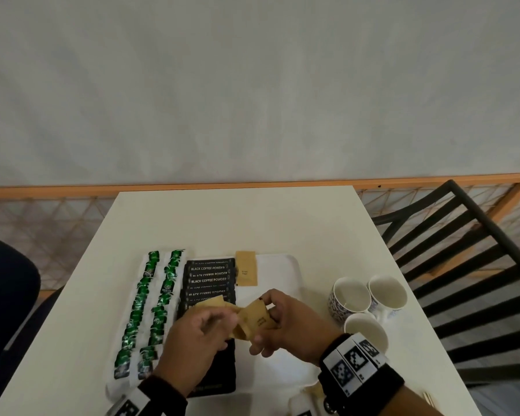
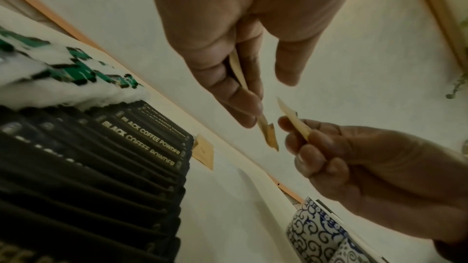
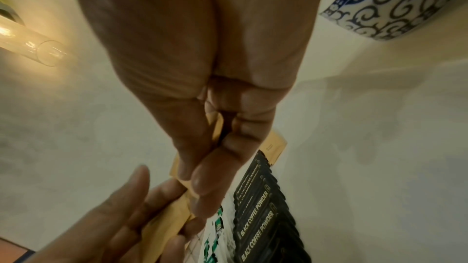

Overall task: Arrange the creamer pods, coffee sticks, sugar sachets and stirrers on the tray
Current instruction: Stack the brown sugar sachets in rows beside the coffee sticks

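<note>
Both hands hover over the white tray (image 1: 282, 265), each pinching brown sugar sachets. My left hand (image 1: 219, 322) holds a small stack of sachets (image 1: 213, 304), seen edge-on in the left wrist view (image 2: 266, 131). My right hand (image 1: 266, 310) pinches one sachet (image 1: 257, 321) between thumb and fingers, beside the left hand's stack (image 3: 172, 219). One more sugar sachet (image 1: 246, 268) lies flat on the tray's far part. Black coffee sticks (image 1: 209, 279) lie in an overlapping column on the tray's left side, partly hidden by my left hand.
Two columns of green-and-white sachets (image 1: 150, 304) lie left of the coffee sticks. Three blue-patterned cups (image 1: 364, 298) stand to the right of the tray. Small white items (image 1: 300, 403) and thin wooden sticks (image 1: 427, 397) sit at the near edge. A black chair (image 1: 463, 265) stands right of the table.
</note>
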